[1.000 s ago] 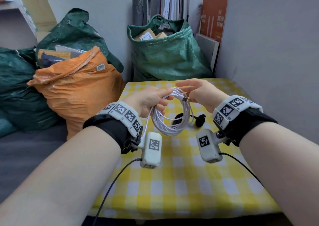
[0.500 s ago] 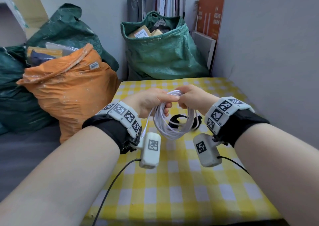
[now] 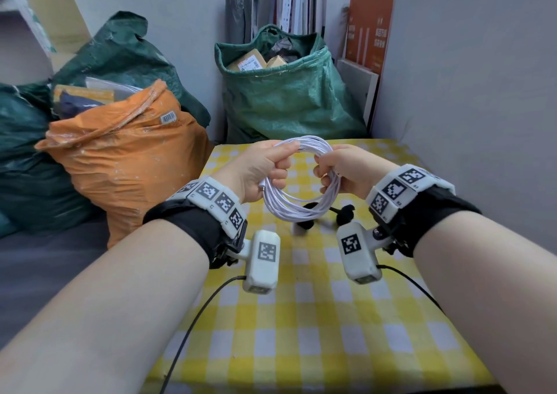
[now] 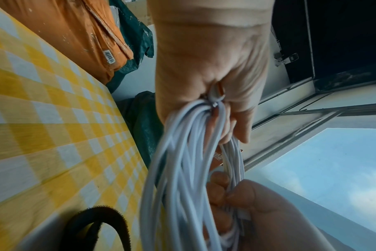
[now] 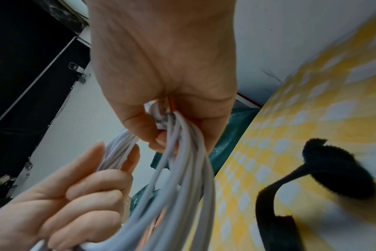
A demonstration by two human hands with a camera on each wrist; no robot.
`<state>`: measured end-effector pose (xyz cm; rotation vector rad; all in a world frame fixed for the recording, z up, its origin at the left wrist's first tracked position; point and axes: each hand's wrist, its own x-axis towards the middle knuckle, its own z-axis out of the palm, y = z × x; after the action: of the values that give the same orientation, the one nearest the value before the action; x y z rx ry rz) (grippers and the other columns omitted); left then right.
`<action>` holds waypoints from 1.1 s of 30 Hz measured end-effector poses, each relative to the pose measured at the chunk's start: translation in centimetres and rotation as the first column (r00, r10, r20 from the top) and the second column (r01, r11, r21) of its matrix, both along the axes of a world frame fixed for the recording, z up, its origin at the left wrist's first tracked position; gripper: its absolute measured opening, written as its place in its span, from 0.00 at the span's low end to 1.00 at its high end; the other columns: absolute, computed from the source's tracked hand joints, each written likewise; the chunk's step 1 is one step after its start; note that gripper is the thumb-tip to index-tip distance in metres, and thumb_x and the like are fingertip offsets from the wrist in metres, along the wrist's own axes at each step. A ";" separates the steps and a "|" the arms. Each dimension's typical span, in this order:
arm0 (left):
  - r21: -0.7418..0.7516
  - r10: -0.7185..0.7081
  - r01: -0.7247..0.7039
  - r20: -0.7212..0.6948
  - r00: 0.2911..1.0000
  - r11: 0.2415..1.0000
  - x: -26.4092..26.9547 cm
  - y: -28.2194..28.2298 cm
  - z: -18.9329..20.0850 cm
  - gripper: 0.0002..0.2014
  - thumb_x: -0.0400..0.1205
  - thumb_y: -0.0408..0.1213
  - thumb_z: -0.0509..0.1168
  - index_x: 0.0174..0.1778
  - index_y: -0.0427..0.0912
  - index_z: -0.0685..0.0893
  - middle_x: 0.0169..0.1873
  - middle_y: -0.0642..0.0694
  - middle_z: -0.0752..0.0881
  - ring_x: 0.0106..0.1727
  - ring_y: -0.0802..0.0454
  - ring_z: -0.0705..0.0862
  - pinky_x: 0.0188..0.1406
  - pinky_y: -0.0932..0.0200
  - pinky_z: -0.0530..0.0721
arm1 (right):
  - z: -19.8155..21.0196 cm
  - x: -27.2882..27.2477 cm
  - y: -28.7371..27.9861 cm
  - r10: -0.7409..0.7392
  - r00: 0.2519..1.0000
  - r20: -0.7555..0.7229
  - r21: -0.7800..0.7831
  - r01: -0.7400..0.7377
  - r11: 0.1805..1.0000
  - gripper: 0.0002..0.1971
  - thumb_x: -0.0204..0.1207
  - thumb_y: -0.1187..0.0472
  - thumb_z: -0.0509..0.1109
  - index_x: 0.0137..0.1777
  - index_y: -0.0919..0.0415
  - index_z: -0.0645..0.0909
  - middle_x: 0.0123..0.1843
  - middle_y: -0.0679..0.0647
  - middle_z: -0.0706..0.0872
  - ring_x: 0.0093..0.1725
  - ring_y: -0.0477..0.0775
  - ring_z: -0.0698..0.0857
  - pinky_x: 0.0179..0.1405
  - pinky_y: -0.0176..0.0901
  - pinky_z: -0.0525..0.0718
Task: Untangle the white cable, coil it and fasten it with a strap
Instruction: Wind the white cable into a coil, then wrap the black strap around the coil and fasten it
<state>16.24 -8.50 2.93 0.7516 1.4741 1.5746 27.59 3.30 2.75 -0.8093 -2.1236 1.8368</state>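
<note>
The white cable (image 3: 297, 210) is wound into a round coil of several loops, held in the air above the yellow checked table (image 3: 316, 318). My left hand (image 3: 265, 167) grips the coil's left side, fingers curled round the strands (image 4: 182, 152). My right hand (image 3: 340, 167) grips the right side, fingers wrapped round the bundle (image 5: 182, 161). A cable plug sticks out by the left palm. The black hook-and-loop strap (image 3: 340, 214) lies curled on the table under the coil, also seen as the strap (image 5: 324, 180) and the strap (image 4: 97, 227) in the wrist views.
An orange sack (image 3: 126, 158) stands left of the table and a green sack (image 3: 286, 92) with boxes behind it. A grey board (image 3: 467, 92) walls the right side. Black sensor wires (image 3: 193, 327) hang from my wrists over the table's front.
The hands have drawn apart and risen a little, and the coil now stretches open as a ring between them. The right hand went from pinching near the left fingers to gripping the coil's right side.
</note>
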 end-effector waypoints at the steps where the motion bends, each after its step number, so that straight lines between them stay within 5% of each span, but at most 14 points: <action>1: -0.024 -0.015 0.015 -0.004 1.000 1.000 0.0 -0.1 0.1 0.04 0.86 0.38 0.60 0.47 0.42 0.76 0.18 0.54 0.65 0.14 0.62 0.61 0.14 0.70 0.61 | 0.0 0.0 0.0 -0.010 1.000 0.000 0.002 0.010 1.000 0.11 0.76 0.73 0.55 0.35 0.60 0.69 0.28 0.55 0.71 0.24 0.52 0.68 0.27 0.43 0.74; 5: -0.209 -0.180 0.158 -0.091 0.979 0.965 -0.2 -0.8 0.8 0.06 0.84 0.36 0.62 0.52 0.37 0.78 0.21 0.50 0.74 0.20 0.55 0.75 0.26 0.61 0.81 | -0.1 -0.2 -0.1 -0.017 0.998 0.065 0.142 0.007 0.990 0.09 0.73 0.75 0.53 0.37 0.62 0.69 0.29 0.57 0.70 0.23 0.53 0.66 0.26 0.43 0.68; 8: -0.283 -0.276 0.228 -0.140 0.951 0.931 -0.2 -0.9 1.4 0.08 0.82 0.34 0.65 0.55 0.37 0.78 0.30 0.46 0.80 0.27 0.53 0.82 0.33 0.58 0.85 | -0.2 -0.4 -0.7 0.078 0.986 0.149 0.246 -0.113 0.963 0.08 0.73 0.73 0.54 0.36 0.62 0.70 0.29 0.58 0.70 0.24 0.53 0.67 0.27 0.44 0.69; 15: -0.327 -0.223 0.165 -0.150 0.963 0.931 0.0 0.1 0.7 0.09 0.84 0.45 0.61 0.44 0.44 0.80 0.22 0.52 0.68 0.16 0.61 0.61 0.15 0.68 0.66 | -1.0 -1.3 -0.7 0.104 0.971 0.215 0.440 -0.192 0.878 0.06 0.76 0.69 0.60 0.38 0.60 0.71 0.31 0.54 0.73 0.34 0.54 0.74 0.34 0.45 0.74; 19: -0.334 -0.086 0.027 -0.165 0.983 0.942 0.0 0.5 0.1 0.15 0.84 0.53 0.59 0.41 0.46 0.73 0.20 0.52 0.63 0.16 0.59 0.58 0.14 0.68 0.62 | -2.0 -0.9 0.8 0.019 0.855 0.519 0.612 -0.387 0.690 0.13 0.75 0.52 0.72 0.36 0.55 0.72 0.35 0.50 0.75 0.34 0.50 0.74 0.32 0.41 0.69; 23: -0.368 -0.008 -0.069 -0.205 0.979 0.927 -0.5 0.5 -0.5 0.14 0.85 0.52 0.58 0.52 0.44 0.76 0.23 0.49 0.67 0.15 0.58 0.60 0.15 0.68 0.63 | -3.4 -0.4 1.7 -0.024 0.752 0.659 0.537 -0.448 0.715 0.23 0.69 0.38 0.73 0.33 0.59 0.76 0.30 0.52 0.73 0.29 0.52 0.70 0.28 0.42 0.64; 29: -0.360 0.009 -0.095 -0.233 0.972 0.928 -0.9 0.3 -1.1 0.16 0.86 0.43 0.58 0.64 0.39 0.80 0.22 0.49 0.64 0.14 0.58 0.58 0.14 0.69 0.61 | -5.5 -0.9 3.2 -0.164 0.634 0.755 0.562 -0.498 0.661 0.20 0.61 0.48 0.79 0.50 0.58 0.87 0.42 0.52 0.88 0.42 0.56 0.87 0.45 0.46 0.87; 31: -0.356 -0.023 -0.062 -0.228 0.973 0.932 -0.8 0.1 -0.9 0.15 0.86 0.43 0.58 0.63 0.40 0.82 0.21 0.50 0.63 0.16 0.57 0.57 0.15 0.68 0.59 | -5.5 -0.3 2.6 -0.188 0.586 0.789 0.568 -0.576 0.588 0.24 0.63 0.48 0.79 0.59 0.52 0.85 0.51 0.48 0.87 0.51 0.56 0.87 0.50 0.47 0.87; 33: -0.351 -0.036 -0.051 -0.237 0.971 0.935 -0.8 -0.2 -0.7 0.13 0.86 0.43 0.58 0.60 0.43 0.84 0.21 0.50 0.62 0.17 0.58 0.57 0.16 0.67 0.58 | -4.6 0.2 1.7 -0.126 0.642 0.756 0.562 -0.539 0.627 0.21 0.69 0.53 0.78 0.61 0.56 0.82 0.51 0.49 0.83 0.53 0.56 0.84 0.42 0.41 0.82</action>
<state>15.48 -8.70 2.23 0.7403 1.8773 1.2004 27.81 4.99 -1.83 -1.1877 -3.2502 0.3853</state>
